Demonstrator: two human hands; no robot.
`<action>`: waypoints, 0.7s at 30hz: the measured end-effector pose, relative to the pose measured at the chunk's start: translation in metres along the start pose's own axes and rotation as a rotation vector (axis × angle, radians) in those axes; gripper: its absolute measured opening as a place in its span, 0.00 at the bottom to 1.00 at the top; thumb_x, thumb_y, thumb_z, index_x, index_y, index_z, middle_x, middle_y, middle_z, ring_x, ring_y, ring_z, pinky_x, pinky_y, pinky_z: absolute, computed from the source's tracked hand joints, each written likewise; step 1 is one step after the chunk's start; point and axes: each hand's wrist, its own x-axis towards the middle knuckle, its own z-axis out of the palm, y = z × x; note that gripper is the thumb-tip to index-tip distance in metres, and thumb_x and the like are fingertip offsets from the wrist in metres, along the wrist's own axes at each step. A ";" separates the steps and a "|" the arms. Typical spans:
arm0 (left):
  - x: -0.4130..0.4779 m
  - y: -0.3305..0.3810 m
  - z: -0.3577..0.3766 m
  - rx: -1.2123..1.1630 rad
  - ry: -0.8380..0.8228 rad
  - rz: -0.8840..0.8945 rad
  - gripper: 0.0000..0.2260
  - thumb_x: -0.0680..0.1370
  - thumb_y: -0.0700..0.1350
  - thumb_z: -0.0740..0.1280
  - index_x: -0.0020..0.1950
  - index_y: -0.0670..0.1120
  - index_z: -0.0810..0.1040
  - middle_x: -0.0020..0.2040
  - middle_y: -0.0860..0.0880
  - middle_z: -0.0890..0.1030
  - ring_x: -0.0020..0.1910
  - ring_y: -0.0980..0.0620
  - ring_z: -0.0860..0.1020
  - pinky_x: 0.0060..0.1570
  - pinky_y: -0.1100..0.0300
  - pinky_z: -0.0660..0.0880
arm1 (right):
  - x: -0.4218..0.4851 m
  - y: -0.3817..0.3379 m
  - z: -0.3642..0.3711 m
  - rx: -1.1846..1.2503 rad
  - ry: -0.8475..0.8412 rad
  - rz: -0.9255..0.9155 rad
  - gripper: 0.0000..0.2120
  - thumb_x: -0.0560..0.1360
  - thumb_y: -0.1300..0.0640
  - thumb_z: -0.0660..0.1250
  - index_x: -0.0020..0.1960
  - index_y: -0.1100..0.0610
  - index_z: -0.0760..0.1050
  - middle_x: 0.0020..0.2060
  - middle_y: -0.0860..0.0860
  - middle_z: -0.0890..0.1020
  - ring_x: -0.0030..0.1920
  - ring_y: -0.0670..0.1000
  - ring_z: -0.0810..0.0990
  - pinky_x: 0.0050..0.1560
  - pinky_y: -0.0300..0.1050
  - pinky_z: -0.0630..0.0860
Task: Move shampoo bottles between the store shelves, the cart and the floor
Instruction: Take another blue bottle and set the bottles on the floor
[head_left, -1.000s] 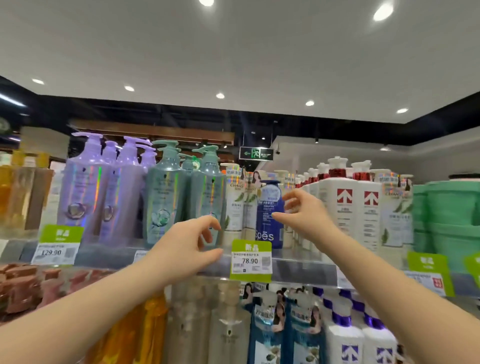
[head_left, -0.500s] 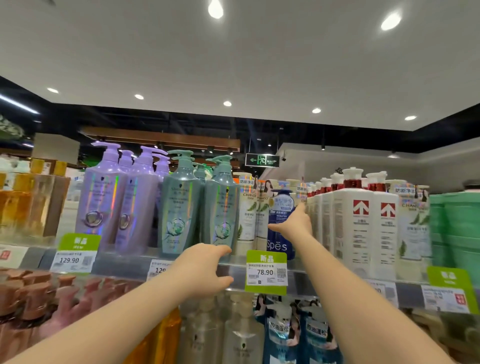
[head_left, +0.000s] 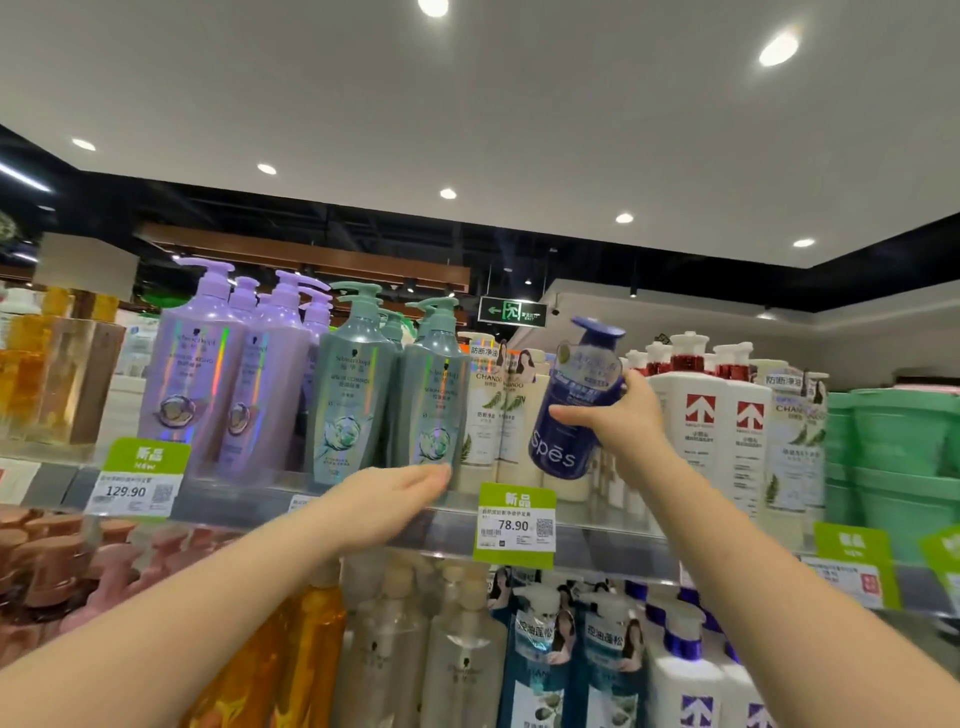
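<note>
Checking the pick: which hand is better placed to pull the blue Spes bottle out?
Right hand: it grips the blue Spes bottle, tilted. The left hand is open by a teal bottle.

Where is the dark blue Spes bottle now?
Head view, right of centre: the right hand holds the dark blue Spes bottle tilted above the upper shelf, between cream Chando bottles and white red-arrow bottles.

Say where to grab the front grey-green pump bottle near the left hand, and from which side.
Grip the grey-green pump bottle at its tapered shoulder below the pump, coming from the front with the left hand. It stands upright, its body packed between its twin and the cream bottles, so probably only the narrow top leaves finger room.
</note>
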 end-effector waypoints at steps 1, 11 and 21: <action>0.000 0.003 -0.007 -0.103 0.008 -0.018 0.27 0.78 0.66 0.46 0.73 0.59 0.65 0.73 0.56 0.66 0.72 0.53 0.64 0.72 0.55 0.57 | -0.006 -0.010 -0.006 0.016 -0.025 -0.022 0.31 0.58 0.62 0.81 0.56 0.55 0.71 0.53 0.51 0.80 0.53 0.54 0.80 0.53 0.58 0.79; -0.075 0.030 -0.008 -0.958 -0.035 0.032 0.30 0.72 0.68 0.50 0.62 0.55 0.78 0.58 0.48 0.81 0.57 0.49 0.79 0.60 0.46 0.72 | -0.143 -0.028 -0.014 0.017 -0.359 -0.091 0.30 0.53 0.54 0.80 0.54 0.48 0.76 0.47 0.45 0.84 0.44 0.44 0.83 0.39 0.37 0.79; -0.169 -0.080 0.121 -1.060 -0.268 -0.485 0.30 0.70 0.75 0.52 0.61 0.60 0.76 0.54 0.52 0.81 0.51 0.51 0.81 0.54 0.53 0.71 | -0.272 0.130 0.060 -0.107 -0.699 0.200 0.30 0.55 0.59 0.83 0.51 0.45 0.73 0.46 0.40 0.81 0.47 0.37 0.79 0.43 0.32 0.74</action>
